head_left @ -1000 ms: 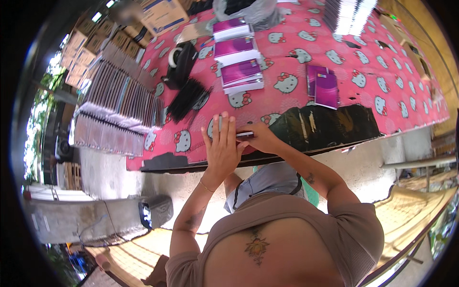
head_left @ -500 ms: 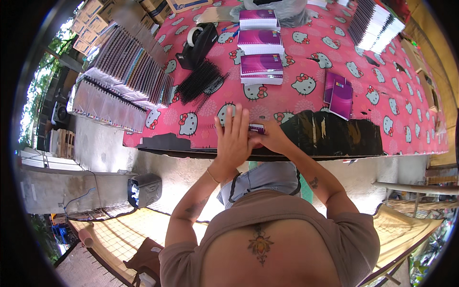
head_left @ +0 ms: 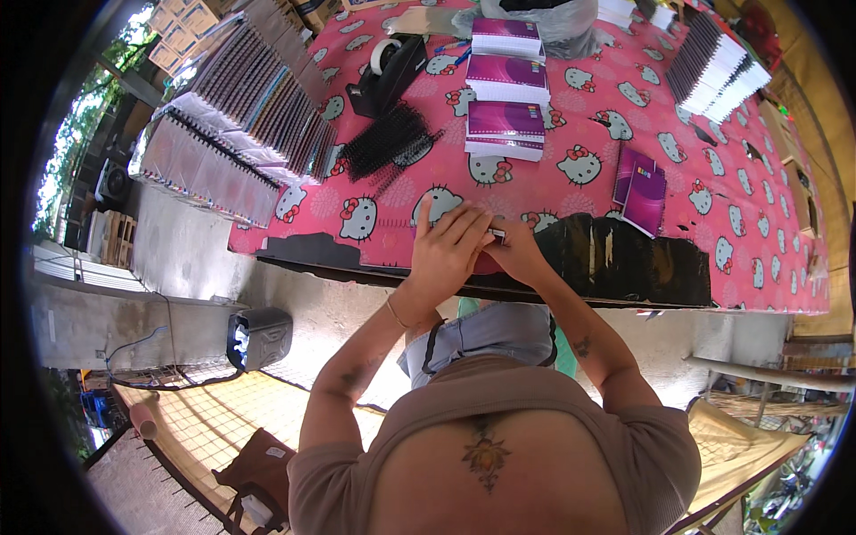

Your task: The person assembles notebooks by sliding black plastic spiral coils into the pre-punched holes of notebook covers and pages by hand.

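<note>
Head view: purple notebook stacks (head_left: 506, 130) beyond both hands (head_left: 477, 250).

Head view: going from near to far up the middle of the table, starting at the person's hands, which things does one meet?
Left hand and right hand at the table's near edge → nearest purple notebook stack → second stack → third stack → grey plastic bag.
</note>
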Demonstrator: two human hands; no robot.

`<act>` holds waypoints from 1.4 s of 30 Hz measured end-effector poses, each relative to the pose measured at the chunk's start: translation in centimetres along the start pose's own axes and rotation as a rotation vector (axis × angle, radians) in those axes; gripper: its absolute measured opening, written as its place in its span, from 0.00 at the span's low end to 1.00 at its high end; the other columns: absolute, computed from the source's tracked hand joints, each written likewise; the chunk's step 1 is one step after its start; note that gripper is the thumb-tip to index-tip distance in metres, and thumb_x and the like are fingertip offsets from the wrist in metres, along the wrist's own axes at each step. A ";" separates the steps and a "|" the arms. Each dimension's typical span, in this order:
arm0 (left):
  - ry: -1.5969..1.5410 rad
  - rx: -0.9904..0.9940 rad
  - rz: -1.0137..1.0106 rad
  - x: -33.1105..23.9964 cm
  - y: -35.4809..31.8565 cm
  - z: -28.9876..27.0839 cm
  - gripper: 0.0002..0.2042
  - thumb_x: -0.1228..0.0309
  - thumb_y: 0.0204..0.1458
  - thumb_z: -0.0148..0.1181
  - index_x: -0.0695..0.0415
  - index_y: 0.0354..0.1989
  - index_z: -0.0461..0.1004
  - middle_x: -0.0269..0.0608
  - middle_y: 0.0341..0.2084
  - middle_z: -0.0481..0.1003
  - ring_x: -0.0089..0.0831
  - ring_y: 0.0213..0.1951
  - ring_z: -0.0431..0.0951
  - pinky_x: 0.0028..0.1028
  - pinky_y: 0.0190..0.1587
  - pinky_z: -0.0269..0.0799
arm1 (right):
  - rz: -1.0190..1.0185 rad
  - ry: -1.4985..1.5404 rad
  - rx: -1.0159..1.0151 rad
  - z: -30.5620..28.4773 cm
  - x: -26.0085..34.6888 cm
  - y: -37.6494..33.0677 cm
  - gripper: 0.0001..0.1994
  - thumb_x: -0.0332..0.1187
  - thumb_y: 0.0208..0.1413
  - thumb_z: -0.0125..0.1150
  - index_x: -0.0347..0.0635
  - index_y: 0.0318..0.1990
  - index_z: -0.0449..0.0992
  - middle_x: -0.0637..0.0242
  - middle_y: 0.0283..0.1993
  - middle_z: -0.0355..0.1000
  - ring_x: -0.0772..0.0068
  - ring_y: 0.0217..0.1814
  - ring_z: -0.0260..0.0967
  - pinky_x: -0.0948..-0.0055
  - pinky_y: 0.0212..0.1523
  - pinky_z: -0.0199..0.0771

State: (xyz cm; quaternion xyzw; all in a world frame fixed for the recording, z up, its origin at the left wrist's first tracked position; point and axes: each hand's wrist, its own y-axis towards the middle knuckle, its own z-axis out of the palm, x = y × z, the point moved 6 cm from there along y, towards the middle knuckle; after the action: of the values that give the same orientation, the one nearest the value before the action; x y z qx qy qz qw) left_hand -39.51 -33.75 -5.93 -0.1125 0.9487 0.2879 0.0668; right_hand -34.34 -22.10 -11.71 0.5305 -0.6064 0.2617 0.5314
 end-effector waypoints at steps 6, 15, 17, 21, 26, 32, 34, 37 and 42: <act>0.024 0.002 -0.008 -0.1 -0.1 0.1 0.19 0.65 0.58 0.59 0.55 0.57 0.73 0.40 0.55 0.74 0.39 0.61 0.71 0.57 0.69 0.42 | 0.085 0.044 0.092 0.4 -0.1 -0.2 0.18 0.28 0.52 0.64 0.37 0.51 0.76 0.50 0.36 0.78 0.57 0.37 0.77 0.64 0.39 0.73; 0.003 -0.140 -0.029 -0.2 0.4 -1.7 0.14 0.64 0.55 0.62 0.55 0.48 0.76 0.37 0.42 0.79 0.35 0.49 0.77 0.54 0.66 0.51 | 0.068 -0.044 0.123 0.2 0.1 0.2 0.19 0.31 0.52 0.66 0.37 0.52 0.76 0.51 0.39 0.78 0.58 0.40 0.78 0.65 0.40 0.73; -0.079 -0.091 0.008 0.3 0.2 -1.4 0.12 0.66 0.54 0.63 0.54 0.45 0.77 0.36 0.38 0.79 0.34 0.45 0.78 0.52 0.66 0.54 | 0.044 -0.082 0.164 -0.6 1.8 0.3 0.19 0.32 0.52 0.67 0.37 0.51 0.77 0.52 0.39 0.78 0.61 0.40 0.78 0.66 0.40 0.73; -0.128 -0.140 0.002 -0.3 0.1 -1.8 0.10 0.69 0.52 0.66 0.54 0.41 0.77 0.34 0.34 0.79 0.33 0.39 0.78 0.47 0.64 0.58 | -0.038 -0.074 0.171 -4.4 4.9 0.0 0.15 0.34 0.53 0.68 0.36 0.46 0.79 0.57 0.36 0.78 0.69 0.39 0.77 0.70 0.40 0.74; -0.170 -0.146 0.002 -0.8 0.3 -2.2 0.11 0.70 0.49 0.67 0.55 0.40 0.77 0.37 0.36 0.79 0.37 0.39 0.77 0.43 0.54 0.66 | 0.039 0.026 0.197 -5.9 3.0 -0.2 0.13 0.32 0.52 0.70 0.38 0.44 0.80 0.65 0.36 0.78 0.78 0.35 0.71 0.74 0.37 0.70; -0.102 -0.040 -0.042 -1.2 0.7 -2.7 0.09 0.71 0.50 0.65 0.57 0.40 0.76 0.37 0.31 0.76 0.38 0.36 0.75 0.37 0.42 0.69 | -0.098 -0.202 0.203 -5.2 5.5 0.2 0.09 0.32 0.52 0.68 0.37 0.37 0.77 0.64 0.33 0.75 0.71 0.33 0.71 0.71 0.36 0.71; -0.116 -0.016 -0.043 -1.9 1.2 -3.1 0.09 0.74 0.50 0.64 0.57 0.40 0.76 0.38 0.30 0.75 0.40 0.35 0.75 0.38 0.39 0.70 | -0.080 -0.322 0.203 -4.9 5.8 0.2 0.12 0.35 0.51 0.68 0.38 0.37 0.75 0.59 0.36 0.76 0.59 0.36 0.75 0.67 0.40 0.72; -0.153 0.029 -0.064 -2.2 1.6 -3.3 0.10 0.77 0.49 0.62 0.57 0.41 0.76 0.41 0.30 0.75 0.42 0.35 0.75 0.39 0.38 0.71 | -0.007 -0.360 -0.028 -5.1 5.4 -0.4 0.14 0.35 0.52 0.68 0.40 0.43 0.76 0.57 0.38 0.76 0.57 0.39 0.75 0.67 0.42 0.72; -0.357 0.100 0.110 -3.1 5.0 -6.1 0.13 0.77 0.48 0.62 0.57 0.44 0.77 0.44 0.35 0.77 0.44 0.39 0.77 0.39 0.41 0.73 | -0.002 -0.069 0.012 -5.7 7.9 -2.3 0.17 0.33 0.56 0.64 0.41 0.53 0.74 0.53 0.40 0.76 0.51 0.42 0.76 0.65 0.43 0.72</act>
State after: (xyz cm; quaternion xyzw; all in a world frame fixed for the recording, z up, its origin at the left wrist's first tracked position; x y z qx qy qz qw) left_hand -38.20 -32.57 2.31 -0.0042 0.9396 0.2589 0.2239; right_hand -29.10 -20.69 -3.27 0.5430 -0.6222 0.2464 0.5072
